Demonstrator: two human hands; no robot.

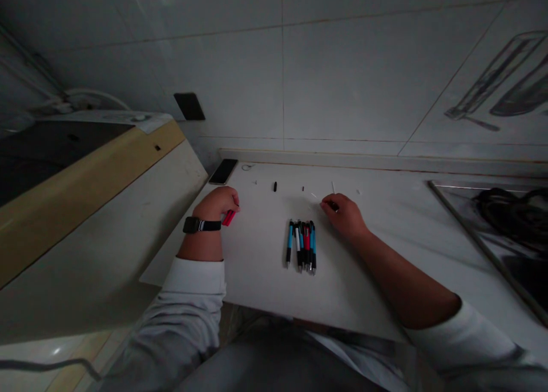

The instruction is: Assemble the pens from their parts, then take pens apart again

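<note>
My left hand (223,200) is at the left of the white counter (257,261), its fingers closed on red pen barrels (229,217) at the counter surface. My right hand (345,214) rests right of centre with thumb and fingers pinched together; what they hold, if anything, is too small to make out. Between the hands lies a bunch of pens (302,246) in blue, white, red and black. Farther back, small parts lie in a loose row: a black grip (275,186), a tiny dark piece (303,188), a thin white stick (333,185) and a thin clear piece (314,195).
A phone (223,171) and a small ring (247,167) lie at the back left. A gas stove (509,221) borders the counter on the right. A large pale cabinet-like box (141,209) stands on the left. The tiled wall (342,84) closes off the back.
</note>
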